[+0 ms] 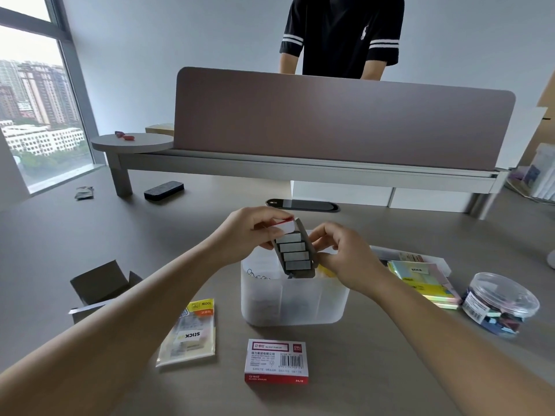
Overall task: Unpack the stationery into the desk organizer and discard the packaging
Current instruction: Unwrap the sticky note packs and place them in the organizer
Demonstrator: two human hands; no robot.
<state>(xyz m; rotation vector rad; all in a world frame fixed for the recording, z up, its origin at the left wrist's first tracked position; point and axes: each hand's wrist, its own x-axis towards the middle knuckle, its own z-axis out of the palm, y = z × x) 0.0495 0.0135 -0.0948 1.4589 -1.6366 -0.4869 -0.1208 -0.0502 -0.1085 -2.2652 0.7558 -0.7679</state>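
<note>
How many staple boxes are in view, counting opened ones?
2. One opened staple box is held by the left hand and right hand above the organizer; one closed staple box lies on the desk nearer the camera.

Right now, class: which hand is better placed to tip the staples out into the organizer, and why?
Probably the right hand: it grips the low end of the staple tray, directly above the organizer. The left hand holds the box sleeve at the top.
</note>
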